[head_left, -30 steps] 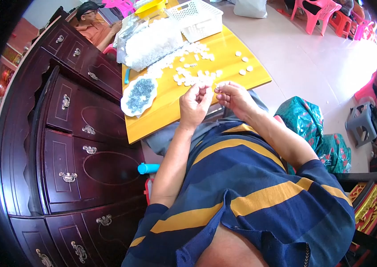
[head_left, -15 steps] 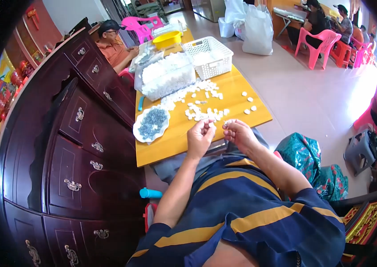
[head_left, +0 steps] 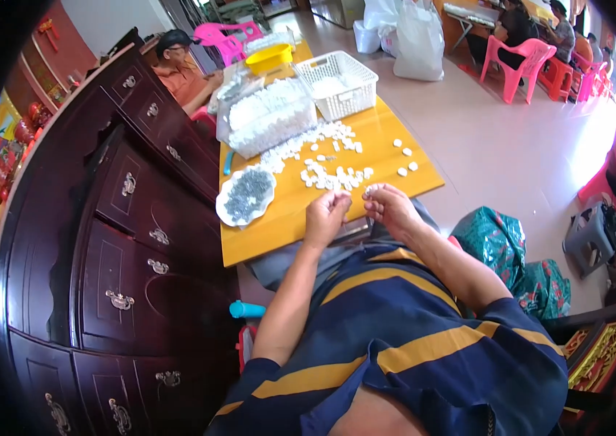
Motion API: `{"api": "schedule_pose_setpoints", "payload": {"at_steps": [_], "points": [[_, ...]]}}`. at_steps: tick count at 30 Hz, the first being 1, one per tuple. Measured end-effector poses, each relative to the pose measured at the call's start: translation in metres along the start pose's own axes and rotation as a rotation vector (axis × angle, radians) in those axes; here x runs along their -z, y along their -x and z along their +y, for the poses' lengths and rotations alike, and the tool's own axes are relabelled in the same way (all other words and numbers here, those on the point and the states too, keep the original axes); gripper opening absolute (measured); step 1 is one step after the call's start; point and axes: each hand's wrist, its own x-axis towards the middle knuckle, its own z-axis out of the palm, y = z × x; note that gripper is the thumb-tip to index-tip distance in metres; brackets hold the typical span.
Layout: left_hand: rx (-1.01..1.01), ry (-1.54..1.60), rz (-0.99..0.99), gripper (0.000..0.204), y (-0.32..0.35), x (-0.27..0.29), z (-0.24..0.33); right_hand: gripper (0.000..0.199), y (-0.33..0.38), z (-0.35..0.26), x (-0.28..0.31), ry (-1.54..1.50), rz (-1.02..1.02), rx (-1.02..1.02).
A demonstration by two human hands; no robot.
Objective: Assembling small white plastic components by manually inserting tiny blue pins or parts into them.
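Over the near edge of the wooden table (head_left: 290, 236), my left hand (head_left: 327, 219) is closed in a pinch, with something small and whitish at its fingertips. My right hand (head_left: 395, 212) is close beside it on the right, thumb and fingers pressed together on a tiny piece I cannot make out. Just beyond my fingers lies a loose group of small white pieces (head_left: 337, 177). Left of them rests a white scalloped plate (head_left: 270, 195) heaped with small dark grey metallic-looking parts (head_left: 248, 195). A few round white pieces (head_left: 407, 152) lie apart on the right.
Farther back stand a clear bin (head_left: 268, 120) piled with white pieces, a white perforated basket (head_left: 355, 94) and a yellow basin (head_left: 270, 55). A blue-handled tool (head_left: 228, 163) lies left. Dark drawers (head_left: 170, 232) border the table; a co-worker (head_left: 184, 76) sits beyond.
The view has shifted slightly, and the table things sit a little higher in it. Both hands stay pinched close together, with only small finger movements.
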Motion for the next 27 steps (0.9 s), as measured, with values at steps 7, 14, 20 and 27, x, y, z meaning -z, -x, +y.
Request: {"api": "schedule_pose_setpoints", "payload": {"at_steps": [7, 14, 20, 27], "points": [[0.021, 0.072, -0.011, 0.013, -0.006, 0.006, -0.001, 0.007, 0.001, 0.001, -0.005, 0.057, -0.029, 0.037], [0.024, 0.097, -0.069, 0.020, -0.003, 0.006, -0.004, 0.008, 0.007, 0.002, -0.008, 0.113, -0.002, 0.038], [0.002, 0.079, -0.039, 0.020, -0.002, 0.003, 0.005, 0.006, 0.005, 0.006, -0.005, 0.216, -0.016, 0.059], [-0.110, -0.016, -0.021, 0.020, -0.001, 0.002, 0.004, 0.007, 0.005, 0.008, -0.005, 0.255, -0.031, 0.063]]}}
